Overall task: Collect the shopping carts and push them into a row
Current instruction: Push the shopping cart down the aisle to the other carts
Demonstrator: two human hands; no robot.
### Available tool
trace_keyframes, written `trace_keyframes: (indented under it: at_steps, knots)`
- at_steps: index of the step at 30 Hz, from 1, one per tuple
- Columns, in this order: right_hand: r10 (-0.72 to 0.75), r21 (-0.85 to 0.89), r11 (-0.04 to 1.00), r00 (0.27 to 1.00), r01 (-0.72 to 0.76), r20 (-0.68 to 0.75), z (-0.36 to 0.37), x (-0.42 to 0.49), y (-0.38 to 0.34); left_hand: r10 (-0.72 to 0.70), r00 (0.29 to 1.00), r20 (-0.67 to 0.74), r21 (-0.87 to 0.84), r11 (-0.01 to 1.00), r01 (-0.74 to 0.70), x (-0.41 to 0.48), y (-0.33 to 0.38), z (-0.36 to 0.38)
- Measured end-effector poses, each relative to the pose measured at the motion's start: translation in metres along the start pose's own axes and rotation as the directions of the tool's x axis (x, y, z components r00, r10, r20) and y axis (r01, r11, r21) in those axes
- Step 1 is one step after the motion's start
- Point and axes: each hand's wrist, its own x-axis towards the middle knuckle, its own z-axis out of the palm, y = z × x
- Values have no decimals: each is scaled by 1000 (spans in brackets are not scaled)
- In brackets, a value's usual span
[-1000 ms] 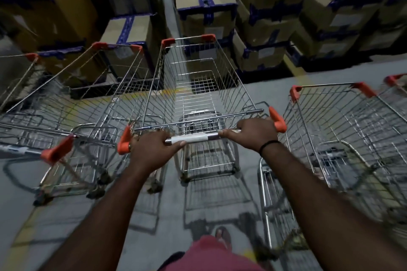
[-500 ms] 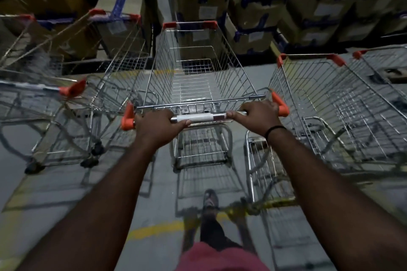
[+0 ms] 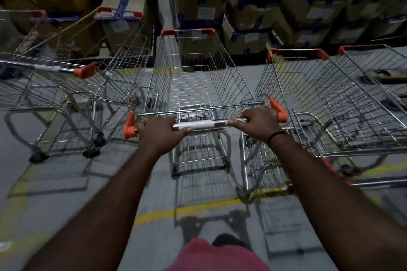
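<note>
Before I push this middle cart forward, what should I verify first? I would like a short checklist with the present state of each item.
1. Left hand grips the handle: ok.
2. Right hand grips the handle: ok.
3. Middle cart basket empty: ok.
4. Clearance to right cart: very tight, cannot tell.
5. Room ahead before stacked boxes: little, probably not ok.
</note>
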Motion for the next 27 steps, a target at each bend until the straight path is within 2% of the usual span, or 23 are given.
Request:
trace_keyframes:
  at_steps: [12, 18, 27]
  knots:
    - [-27, 28, 999, 1000, 27, 6, 0, -63, -1, 7, 998, -62, -44, 999, -10, -59, -2, 7]
    - [-95, -16, 995, 996, 95, 4, 2, -96, 2, -24, 999, -36, -33, 999, 23, -94, 5, 4]
    - [-98, -24, 995, 995, 98, 15, 0, -124, -4, -51, 998, -48, -68, 997, 48, -121, 3, 6]
